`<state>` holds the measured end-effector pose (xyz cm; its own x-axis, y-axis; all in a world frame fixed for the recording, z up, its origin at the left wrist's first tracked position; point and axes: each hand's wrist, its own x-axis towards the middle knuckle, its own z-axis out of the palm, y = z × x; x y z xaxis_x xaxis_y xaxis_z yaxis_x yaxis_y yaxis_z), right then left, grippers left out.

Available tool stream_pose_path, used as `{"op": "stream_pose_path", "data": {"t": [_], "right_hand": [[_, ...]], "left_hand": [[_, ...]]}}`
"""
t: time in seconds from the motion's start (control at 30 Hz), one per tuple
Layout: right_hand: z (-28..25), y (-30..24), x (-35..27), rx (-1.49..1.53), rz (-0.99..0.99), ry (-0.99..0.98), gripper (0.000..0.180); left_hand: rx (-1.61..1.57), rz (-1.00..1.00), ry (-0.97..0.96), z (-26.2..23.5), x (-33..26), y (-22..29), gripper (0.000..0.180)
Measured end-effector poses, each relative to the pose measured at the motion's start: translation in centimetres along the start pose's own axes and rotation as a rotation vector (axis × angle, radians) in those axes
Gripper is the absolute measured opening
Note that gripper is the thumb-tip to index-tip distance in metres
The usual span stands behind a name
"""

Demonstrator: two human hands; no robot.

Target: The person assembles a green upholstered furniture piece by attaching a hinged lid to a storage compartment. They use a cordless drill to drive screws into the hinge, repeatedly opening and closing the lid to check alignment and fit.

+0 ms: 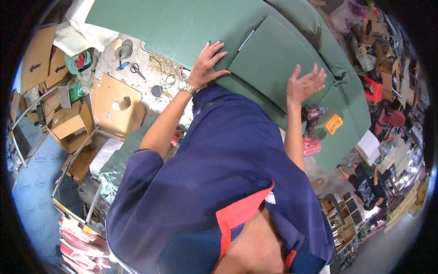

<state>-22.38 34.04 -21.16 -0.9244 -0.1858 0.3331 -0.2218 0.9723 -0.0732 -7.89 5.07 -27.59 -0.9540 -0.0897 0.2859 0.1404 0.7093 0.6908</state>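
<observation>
A large green upholstered furniture piece [182, 27] spreads across the top of the view. Set into it is a flat green rectangular panel [276, 59] with a narrow gap along its left edge. My left hand [209, 64], a watch on its wrist, rests beside that gap, fingers spread and thumb at the panel's near left corner. Over the panel's right part is my right hand [305, 86], fingers apart and slightly blurred; I cannot tell whether it touches. Neither hand holds anything. Close to my right wrist a red and black cordless drill [312, 130] lies on the green surface.
Right of the drill is a small orange packet [334, 123]. Scissors [137, 71] and a roll of tape [124, 50] lie at left on a littered white surface. Cardboard boxes [73, 125] are stacked further left. A person [367, 186] is at the lower right.
</observation>
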Motion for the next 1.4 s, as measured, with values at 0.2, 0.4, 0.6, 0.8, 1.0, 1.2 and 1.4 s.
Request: {"op": "stream_pose_path", "data": {"t": [0.2,0.4,0.6,0.8,1.0,1.2,1.4], "right_hand": [[4.8,0.7,-0.4,0.193,-0.002,-0.081,0.059],[3.3,-0.6,-0.5,0.258,0.004,-0.154,0.051],[-0.4,0.8,-3.5,0.324,0.134,-0.094,0.051],[0.5,2.9,-4.9,0.288,0.303,-0.130,0.062],[1.4,3.4,-5.3,0.358,0.374,-0.202,0.063],[1.3,4.0,-5.5,0.545,0.439,-0.187,0.050],[0.9,3.6,-6.2,0.645,0.515,-0.168,0.039]], "left_hand": [[0.037,-0.043,-0.042,-0.6,0.9,1.4,0.070],[0.014,-0.096,-0.008,1.1,4.8,2.2,0.066],[0.117,-0.038,0.009,3.7,14.0,-0.1,0.061],[0.275,-0.016,-0.061,5.6,19.9,-1.0,0.058],[0.274,0.001,-0.032,6.1,19.6,-1.2,0.026],[0.129,0.100,-0.082,5.3,19.5,-2.0,0.017],[0.064,0.067,-0.154,4.9,19.4,-2.1,0.018]]}}
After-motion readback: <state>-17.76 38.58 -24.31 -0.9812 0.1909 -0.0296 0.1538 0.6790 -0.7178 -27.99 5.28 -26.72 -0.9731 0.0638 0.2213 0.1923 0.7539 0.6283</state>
